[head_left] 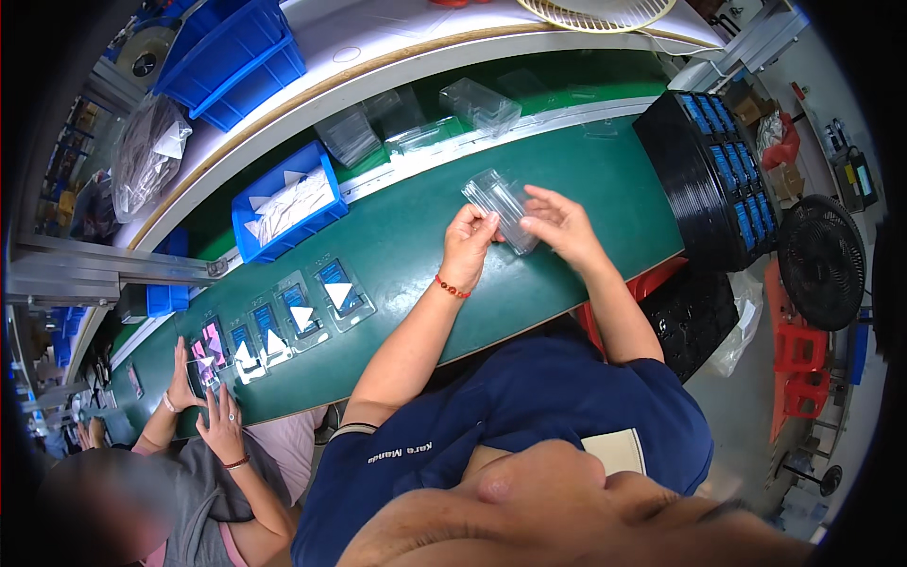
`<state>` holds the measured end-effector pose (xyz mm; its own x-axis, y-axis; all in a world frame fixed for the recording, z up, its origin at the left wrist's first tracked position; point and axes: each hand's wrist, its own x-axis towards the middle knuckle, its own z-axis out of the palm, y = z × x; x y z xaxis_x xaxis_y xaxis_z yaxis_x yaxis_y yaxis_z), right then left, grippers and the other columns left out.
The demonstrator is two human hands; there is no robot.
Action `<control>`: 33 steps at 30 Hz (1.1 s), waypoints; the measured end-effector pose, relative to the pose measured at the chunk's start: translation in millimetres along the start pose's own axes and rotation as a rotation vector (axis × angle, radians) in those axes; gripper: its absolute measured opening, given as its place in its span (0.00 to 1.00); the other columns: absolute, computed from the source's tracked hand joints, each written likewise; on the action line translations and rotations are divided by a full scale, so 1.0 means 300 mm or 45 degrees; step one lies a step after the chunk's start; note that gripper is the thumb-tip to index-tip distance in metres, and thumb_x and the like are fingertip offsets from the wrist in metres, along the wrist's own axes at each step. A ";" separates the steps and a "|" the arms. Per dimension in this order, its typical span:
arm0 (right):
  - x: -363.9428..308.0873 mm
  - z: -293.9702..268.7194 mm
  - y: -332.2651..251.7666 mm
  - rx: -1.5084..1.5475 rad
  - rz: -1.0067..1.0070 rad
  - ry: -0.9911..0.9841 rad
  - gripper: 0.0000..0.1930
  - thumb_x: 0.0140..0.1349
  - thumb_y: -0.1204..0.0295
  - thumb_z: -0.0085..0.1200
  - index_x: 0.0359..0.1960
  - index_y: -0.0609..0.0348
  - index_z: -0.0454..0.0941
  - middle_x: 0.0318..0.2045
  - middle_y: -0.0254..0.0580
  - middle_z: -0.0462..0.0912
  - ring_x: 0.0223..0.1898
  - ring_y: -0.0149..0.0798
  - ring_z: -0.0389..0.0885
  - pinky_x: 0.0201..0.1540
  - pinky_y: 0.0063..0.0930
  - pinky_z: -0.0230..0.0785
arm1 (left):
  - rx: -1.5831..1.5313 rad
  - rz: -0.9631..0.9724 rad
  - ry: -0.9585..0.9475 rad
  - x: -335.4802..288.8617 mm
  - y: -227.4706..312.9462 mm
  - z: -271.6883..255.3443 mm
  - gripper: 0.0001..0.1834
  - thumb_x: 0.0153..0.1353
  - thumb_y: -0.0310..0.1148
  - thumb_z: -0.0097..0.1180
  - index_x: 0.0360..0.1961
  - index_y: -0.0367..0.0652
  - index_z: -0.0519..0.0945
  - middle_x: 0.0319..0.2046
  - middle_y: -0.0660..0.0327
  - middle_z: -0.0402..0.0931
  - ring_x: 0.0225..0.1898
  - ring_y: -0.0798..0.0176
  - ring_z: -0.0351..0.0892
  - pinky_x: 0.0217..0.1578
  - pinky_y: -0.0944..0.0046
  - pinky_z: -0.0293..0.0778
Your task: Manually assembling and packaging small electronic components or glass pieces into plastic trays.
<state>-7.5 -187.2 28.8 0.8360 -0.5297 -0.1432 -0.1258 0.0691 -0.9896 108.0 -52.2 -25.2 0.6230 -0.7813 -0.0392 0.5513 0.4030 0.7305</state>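
And here's the clear ridged plastic blister tray (493,194), held just above the green bench (605,180), centre of our clock with twelve towards the back shelf; one piece or several nested, I can't tell. The left hand (466,238) comes in at seven o'clock, thumb and fingers pinching the tray's near-left edge. The right hand (564,227) stands at four, fingers loosely spread beside the far-right edge; whether a fingertip touches is too blurred to call. The step in hand looks like handling and perhaps separating this packaging, and the next move, I'd judge, calls for a firm left pinch and a light right fingertip on the rim, since thin plastic could flex. Outward to eight o'clock, a row of clear trays (368,307) carries dark-blue packets (333,273) and white triangular cards (338,296), a co-worker's hand (223,430) beyond. Nine o'clock, a blue bin (298,234) of white paper slips (283,203); twelve, more clear plastic boxes (480,106); three, a tall stack of black trays (673,180).
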 end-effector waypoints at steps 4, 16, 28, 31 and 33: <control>0.002 -0.125 -0.009 -0.688 -0.261 0.480 0.33 0.50 0.63 0.68 0.57 0.63 0.73 0.51 0.56 0.76 0.48 0.46 0.78 0.52 0.36 0.70 | -0.012 -0.037 0.000 -0.009 0.012 0.001 0.04 0.65 0.29 0.55 0.34 0.43 0.73 0.30 0.65 0.76 0.30 0.71 0.73 0.35 0.69 0.72; -0.004 0.042 0.060 -0.085 -0.104 0.063 0.37 0.49 0.69 0.70 0.62 0.59 0.67 0.49 0.46 0.75 0.45 0.34 0.75 0.44 0.25 0.72 | 0.193 -0.002 -0.138 -0.012 -0.009 -0.027 0.06 0.67 0.32 0.52 0.34 0.44 0.72 0.30 0.66 0.74 0.31 0.72 0.73 0.37 0.70 0.72; -0.027 0.123 0.034 -0.743 -0.464 0.184 0.34 0.52 0.61 0.67 0.61 0.56 0.70 0.55 0.52 0.72 0.39 0.35 0.78 0.37 0.24 0.74 | 0.243 -0.040 -0.134 -0.036 0.021 -0.050 0.07 0.67 0.32 0.53 0.32 0.43 0.73 0.31 0.67 0.73 0.32 0.72 0.73 0.37 0.68 0.73; -0.008 0.128 0.056 -0.261 -0.268 0.112 0.33 0.53 0.62 0.66 0.60 0.59 0.70 0.54 0.50 0.73 0.38 0.32 0.78 0.37 0.23 0.73 | 0.063 -0.077 -0.111 -0.057 0.059 -0.044 0.06 0.67 0.33 0.52 0.34 0.44 0.74 0.34 0.65 0.75 0.38 0.69 0.75 0.41 0.62 0.74; -0.010 0.117 0.029 -0.412 -0.203 0.126 0.33 0.53 0.55 0.64 0.56 0.64 0.72 0.53 0.61 0.74 0.51 0.53 0.77 0.48 0.39 0.73 | 0.049 -0.090 -0.044 -0.077 0.078 -0.071 0.06 0.67 0.33 0.53 0.34 0.44 0.75 0.34 0.66 0.75 0.39 0.69 0.75 0.41 0.63 0.74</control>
<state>7.7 -155.4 20.1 0.8048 -0.5927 0.0298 -0.1738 -0.2834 -0.9431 118.2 -14.5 -21.6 0.5629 -0.8237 -0.0685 0.5715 0.3280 0.7522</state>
